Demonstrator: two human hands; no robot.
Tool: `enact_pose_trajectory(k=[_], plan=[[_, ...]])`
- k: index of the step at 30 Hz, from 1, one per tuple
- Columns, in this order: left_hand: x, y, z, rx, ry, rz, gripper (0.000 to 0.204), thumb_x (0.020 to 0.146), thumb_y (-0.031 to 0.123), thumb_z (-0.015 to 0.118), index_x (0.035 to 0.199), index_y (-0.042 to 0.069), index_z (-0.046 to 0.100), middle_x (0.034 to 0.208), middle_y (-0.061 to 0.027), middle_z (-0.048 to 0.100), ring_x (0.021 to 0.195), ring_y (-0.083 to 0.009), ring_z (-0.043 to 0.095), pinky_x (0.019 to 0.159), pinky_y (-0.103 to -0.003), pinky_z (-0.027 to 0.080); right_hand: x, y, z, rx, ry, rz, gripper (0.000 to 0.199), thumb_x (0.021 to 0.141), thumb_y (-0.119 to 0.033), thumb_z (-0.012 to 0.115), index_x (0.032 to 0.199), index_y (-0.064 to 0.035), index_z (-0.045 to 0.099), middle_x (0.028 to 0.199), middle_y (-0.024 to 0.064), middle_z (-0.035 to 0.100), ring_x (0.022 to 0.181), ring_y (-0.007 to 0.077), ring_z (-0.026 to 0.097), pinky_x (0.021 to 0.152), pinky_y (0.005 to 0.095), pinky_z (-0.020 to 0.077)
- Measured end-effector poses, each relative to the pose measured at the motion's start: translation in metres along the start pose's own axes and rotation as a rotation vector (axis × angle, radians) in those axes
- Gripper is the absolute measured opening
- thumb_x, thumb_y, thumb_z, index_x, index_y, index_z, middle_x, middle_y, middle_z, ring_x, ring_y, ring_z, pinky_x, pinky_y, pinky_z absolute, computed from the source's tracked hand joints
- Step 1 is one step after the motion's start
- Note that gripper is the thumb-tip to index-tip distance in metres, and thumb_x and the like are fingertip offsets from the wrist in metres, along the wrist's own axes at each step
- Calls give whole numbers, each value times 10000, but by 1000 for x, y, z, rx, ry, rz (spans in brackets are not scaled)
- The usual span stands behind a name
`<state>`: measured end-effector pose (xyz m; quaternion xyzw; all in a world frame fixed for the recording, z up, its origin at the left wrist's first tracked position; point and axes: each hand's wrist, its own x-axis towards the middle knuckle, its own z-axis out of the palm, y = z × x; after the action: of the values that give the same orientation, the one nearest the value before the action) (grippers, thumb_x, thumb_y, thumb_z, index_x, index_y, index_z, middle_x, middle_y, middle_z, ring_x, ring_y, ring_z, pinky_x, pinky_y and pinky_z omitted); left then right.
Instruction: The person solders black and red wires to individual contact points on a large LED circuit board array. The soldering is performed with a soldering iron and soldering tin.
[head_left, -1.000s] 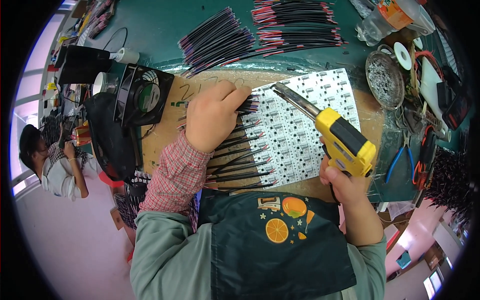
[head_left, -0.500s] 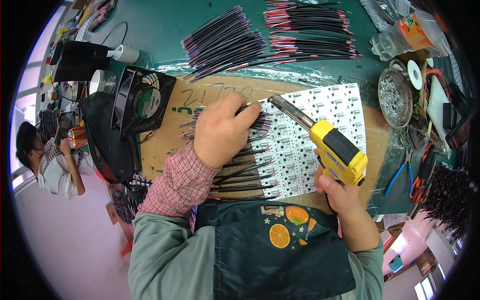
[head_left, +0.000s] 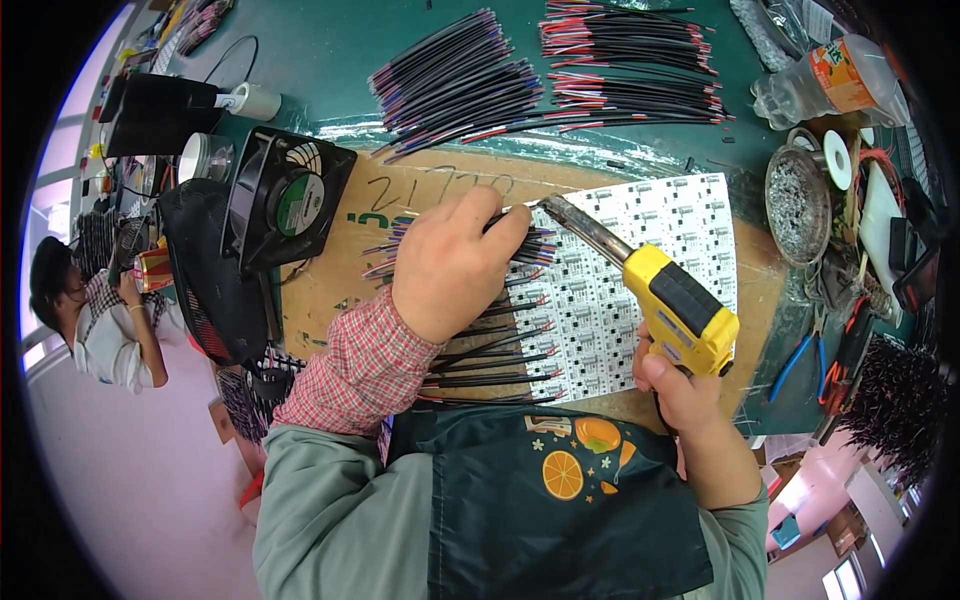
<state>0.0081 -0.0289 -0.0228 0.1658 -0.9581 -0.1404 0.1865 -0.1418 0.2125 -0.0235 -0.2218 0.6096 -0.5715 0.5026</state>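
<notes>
My right hand grips a yellow-and-black soldering gun. Its long metal barrel slants up and left, and the tip is at the far left edge of a white circuit board panel. Beside that tip, the thumb and forefinger of my left hand are pinched on a black wire, mostly hidden by the fingers. Loose wires with coloured ends lie under this hand. Nearer my body, several black wires run along the panel's left edge, their red ends touching it. Whether the tip touches the wire is too small to tell.
Bundles of cut wires lie at the back on the green table. A black fan stands left of the cardboard. At right are a round dish of metal scraps, a plastic bottle and blue-handled pliers. Another person sits far left.
The whole view has shifted slightly. Both hands, the soldering gun and the panel keep almost the same places relative to each other.
</notes>
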Motion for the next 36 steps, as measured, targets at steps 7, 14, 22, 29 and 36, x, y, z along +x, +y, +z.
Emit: enact_pose_trajectory(k=[7,14,22,29,36], plan=[[1,2,0,26,-18,1,326,636,-36,588,936,69,662,800,-70,536,680,-251,574,574,-347,465,-2,3,-4,-16,-37,52,380,806,-64,640,1164,12,538,933,63,609,803,136,573,704,271,465],[2,4,-2,34,-21,2,328,636,-37,585,940,61,661,808,-70,534,683,-249,573,579,-346,466,3,-2,6,-16,2,-79,570,806,-181,643,1272,58,418,782,97,548,555,120,492,483,235,413],[3,5,-3,43,-25,-4,324,633,-34,588,934,65,657,809,-66,535,685,-248,571,586,-347,467,-4,-4,5,10,36,-23,612,784,-225,659,1267,65,422,699,83,520,522,118,472,468,231,391],[2,-1,0,-16,-16,1,312,631,-46,579,912,62,660,829,-72,574,732,-263,592,616,-349,481,-5,-2,4,-24,24,-11,570,792,-220,649,1239,64,438,720,88,532,528,120,477,470,236,395],[4,-4,-2,-50,-42,24,319,622,-61,575,905,60,658,849,-70,600,767,-268,603,643,-364,484,-5,-3,3,-7,22,16,476,805,-197,632,1169,59,463,724,84,531,542,134,488,488,251,410]])
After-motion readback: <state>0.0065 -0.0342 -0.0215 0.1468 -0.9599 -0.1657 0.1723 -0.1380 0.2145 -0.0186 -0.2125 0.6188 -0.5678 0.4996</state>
